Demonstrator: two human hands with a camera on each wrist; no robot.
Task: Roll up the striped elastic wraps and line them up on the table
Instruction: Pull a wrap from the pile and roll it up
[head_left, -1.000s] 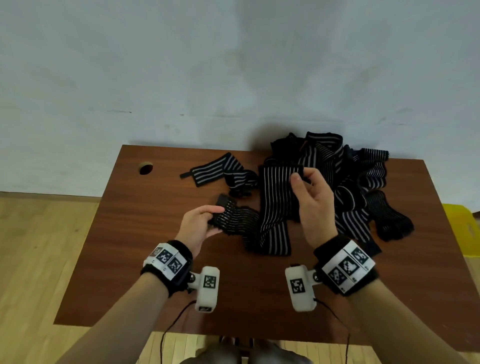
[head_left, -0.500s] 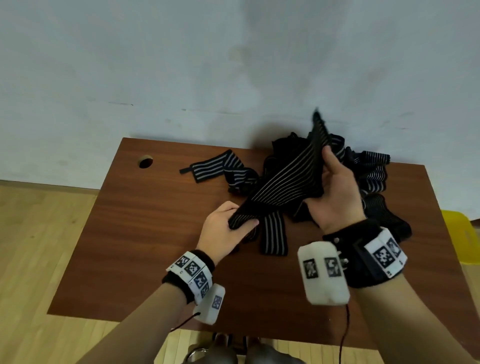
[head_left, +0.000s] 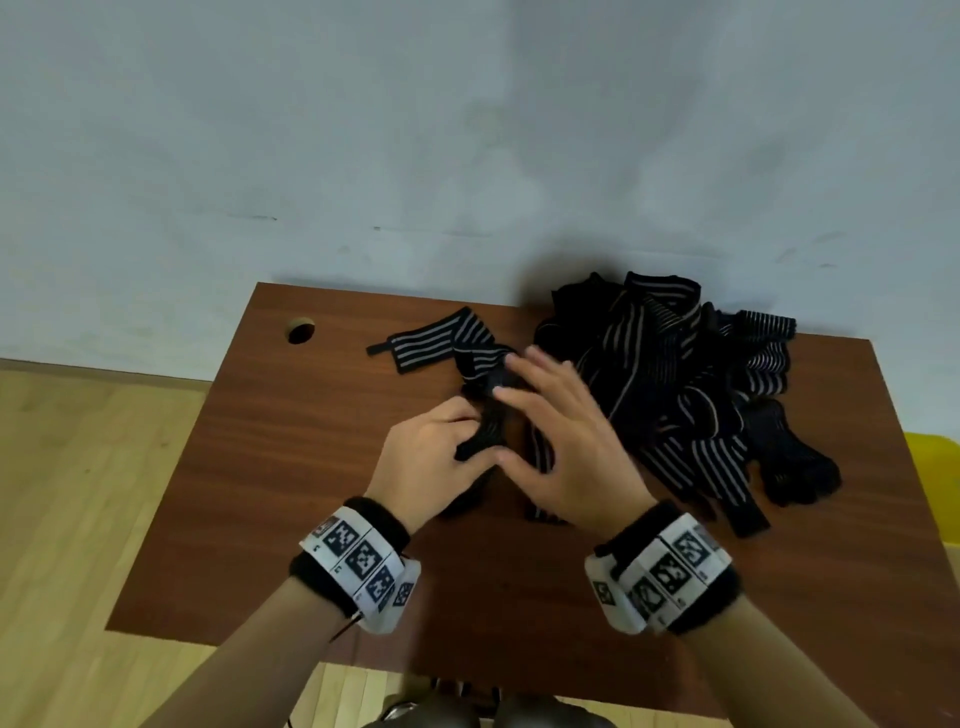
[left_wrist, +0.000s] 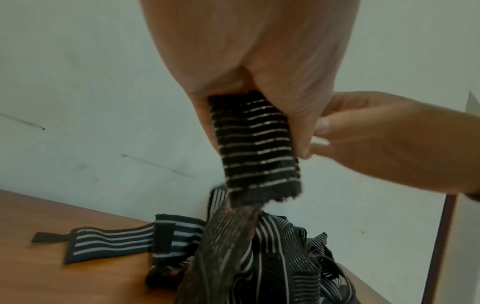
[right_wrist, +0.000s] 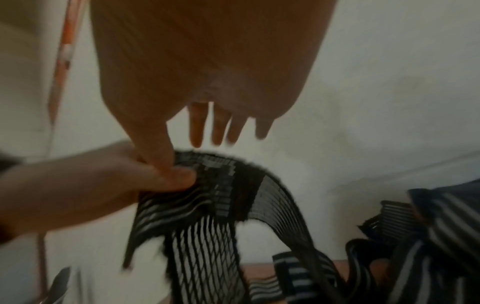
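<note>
Right hand (head_left: 566, 441) released wrap (head_left: 485, 426) (fingers spread); lowered

Head overhead; wrist views close, wallward.

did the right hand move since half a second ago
Yes. The right hand has come down and left from the pile of wraps, toward the left hand, which grips the wrap end.

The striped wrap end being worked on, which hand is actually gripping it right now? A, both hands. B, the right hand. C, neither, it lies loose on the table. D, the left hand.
D: the left hand pinches the end of the striped wrap between thumb and fingers, while the right hand has its fingers spread straight with only the thumb touching the fabric.
</note>
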